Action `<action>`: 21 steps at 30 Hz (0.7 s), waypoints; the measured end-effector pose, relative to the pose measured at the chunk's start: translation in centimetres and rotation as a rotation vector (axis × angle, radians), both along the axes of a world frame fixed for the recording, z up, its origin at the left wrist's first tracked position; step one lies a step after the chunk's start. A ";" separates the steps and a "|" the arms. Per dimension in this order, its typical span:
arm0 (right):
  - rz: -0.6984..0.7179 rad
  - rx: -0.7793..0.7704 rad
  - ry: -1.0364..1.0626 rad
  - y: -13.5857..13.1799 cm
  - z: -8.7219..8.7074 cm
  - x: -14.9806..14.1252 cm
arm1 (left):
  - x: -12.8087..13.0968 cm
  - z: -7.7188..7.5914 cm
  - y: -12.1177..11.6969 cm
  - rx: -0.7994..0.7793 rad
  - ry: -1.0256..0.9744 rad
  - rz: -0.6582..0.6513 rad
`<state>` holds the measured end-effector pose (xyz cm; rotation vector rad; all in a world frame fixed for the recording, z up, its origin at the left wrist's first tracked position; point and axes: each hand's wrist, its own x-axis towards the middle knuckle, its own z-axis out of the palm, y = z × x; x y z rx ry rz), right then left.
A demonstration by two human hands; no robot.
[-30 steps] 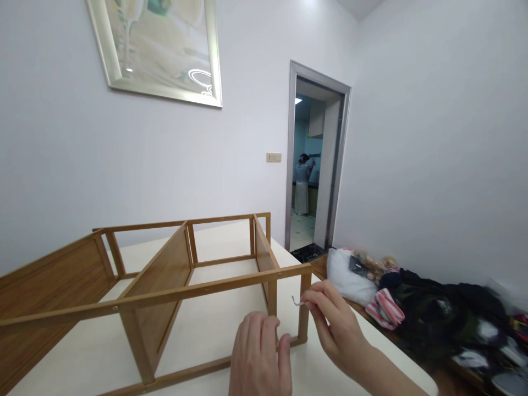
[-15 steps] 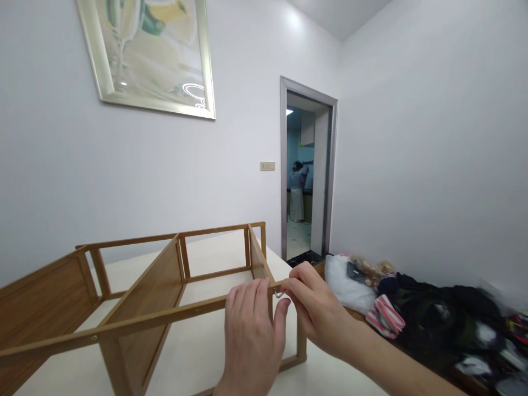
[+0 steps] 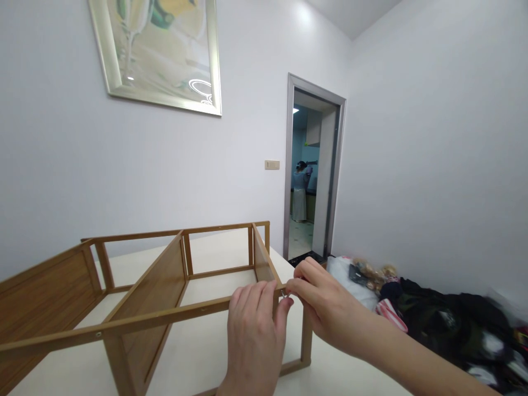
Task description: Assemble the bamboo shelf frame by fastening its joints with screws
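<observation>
A brown wooden shelf rack point(image 3: 165, 317) lies on its side on a white table point(image 3: 193, 352), its boards standing upright. My left hand point(image 3: 256, 330) wraps over the near rail close to the right-hand board, gripping the frame. Beside it, my right hand point(image 3: 319, 297) pinches a small silver hex key point(image 3: 284, 295) at the joint of rail and board. Only a short bent piece of the key shows; fingers hide the rest. A screw point(image 3: 98, 334) sits in the rail further left.
Clothes and bags point(image 3: 437, 324) are piled low on the right. Behind the table stands a white wall with a framed picture point(image 3: 165, 104) and a light switch point(image 3: 272, 165). Through a doorway point(image 3: 291, 165), a person point(image 3: 300, 190) stands in another room.
The view has shifted slightly, so everything sits a little further right. The hex key has turned a little in my right hand's pinch; my left hand keeps its grip on the rail.
</observation>
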<state>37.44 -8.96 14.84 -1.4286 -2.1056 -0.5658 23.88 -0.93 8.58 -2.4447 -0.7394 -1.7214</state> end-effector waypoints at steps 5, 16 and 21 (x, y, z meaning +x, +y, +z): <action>0.043 0.010 0.006 0.0 0.4 0.5 | 0.1 -0.2 0.1 -0.024 -0.001 -0.011; -0.007 0.095 -0.261 0.0 -0.9 2.0 | 0.1 -0.3 0.1 -0.009 0.006 0.008; -0.019 0.131 -0.212 0.1 -2.1 2.2 | 0.1 -0.3 0.1 0.004 0.005 0.017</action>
